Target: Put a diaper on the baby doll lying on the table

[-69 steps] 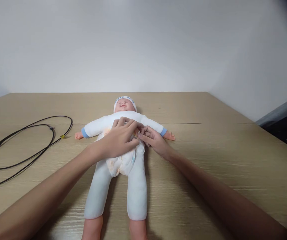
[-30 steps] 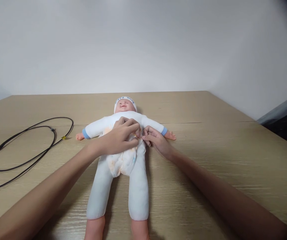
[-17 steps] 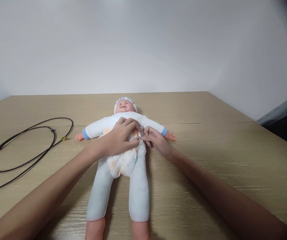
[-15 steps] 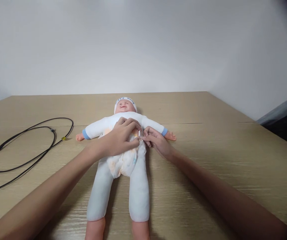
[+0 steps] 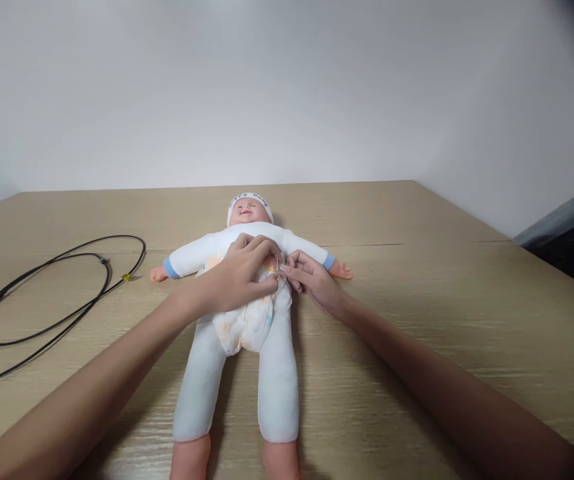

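we are working at the front of a white disposable diaper with pale orange print (image 5: pixel 244 330), which is sitting around the hips of a white soft-bodied baby doll with blue cuffs and a lettered white headband (image 5: pixel 277 377). the doll is lying on its back on a light brown wood-grain table (image 5: pixel 417 300), head away from us. our left hand (image 5: pixel 239 275) is resting palm down across the diaper's front, half open, fingers bent and thumb standing apart (the fingertips are partly hidden, so we are not able to tell whether they are gripping anything). our right hand (image 5: pixel 311 277) is sitting almost closed, its thumb tip just at a small white tab (image 5: pixel 277 265) near the diaper's waist; whether thumb and forefinger are really pinching the tab, we are not managing to see.

to our minds, we are doing this well while the left hand is bearing down lightly and holding the front panel smooth, because loose padding is likely to be puckering under a pull. we are best handling the tab by its end, following its own line and not twisting, since thin material is probably tearing easily.
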`<state>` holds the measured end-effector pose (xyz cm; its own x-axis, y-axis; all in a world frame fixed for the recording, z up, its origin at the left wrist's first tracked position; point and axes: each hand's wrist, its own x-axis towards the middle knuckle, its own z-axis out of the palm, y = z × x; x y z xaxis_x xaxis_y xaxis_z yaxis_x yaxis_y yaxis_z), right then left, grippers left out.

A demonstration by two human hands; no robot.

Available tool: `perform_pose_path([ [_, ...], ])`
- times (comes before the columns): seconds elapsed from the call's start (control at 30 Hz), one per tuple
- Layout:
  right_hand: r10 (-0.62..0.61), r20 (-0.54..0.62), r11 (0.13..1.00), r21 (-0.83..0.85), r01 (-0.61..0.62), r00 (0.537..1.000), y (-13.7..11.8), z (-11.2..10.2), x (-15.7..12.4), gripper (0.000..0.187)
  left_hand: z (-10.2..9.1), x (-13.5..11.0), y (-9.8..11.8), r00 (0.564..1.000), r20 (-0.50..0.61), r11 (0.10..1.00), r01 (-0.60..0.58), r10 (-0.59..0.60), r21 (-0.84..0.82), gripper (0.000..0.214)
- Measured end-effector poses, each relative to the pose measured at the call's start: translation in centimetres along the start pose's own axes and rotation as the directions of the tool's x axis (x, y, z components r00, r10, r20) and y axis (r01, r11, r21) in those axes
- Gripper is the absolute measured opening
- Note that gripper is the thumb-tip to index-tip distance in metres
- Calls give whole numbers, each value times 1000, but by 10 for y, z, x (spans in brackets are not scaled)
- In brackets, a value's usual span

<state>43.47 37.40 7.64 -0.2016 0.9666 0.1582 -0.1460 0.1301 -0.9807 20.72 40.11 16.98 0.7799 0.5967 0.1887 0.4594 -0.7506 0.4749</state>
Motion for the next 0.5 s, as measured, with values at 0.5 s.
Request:
perform_pose_path([
  [0.5, 9, -35, 997, -75, -11, 999, -8, 6, -1, 54, 0, 1, 1, 1000, -2, 1000, 9, -9, -7, 21],
])
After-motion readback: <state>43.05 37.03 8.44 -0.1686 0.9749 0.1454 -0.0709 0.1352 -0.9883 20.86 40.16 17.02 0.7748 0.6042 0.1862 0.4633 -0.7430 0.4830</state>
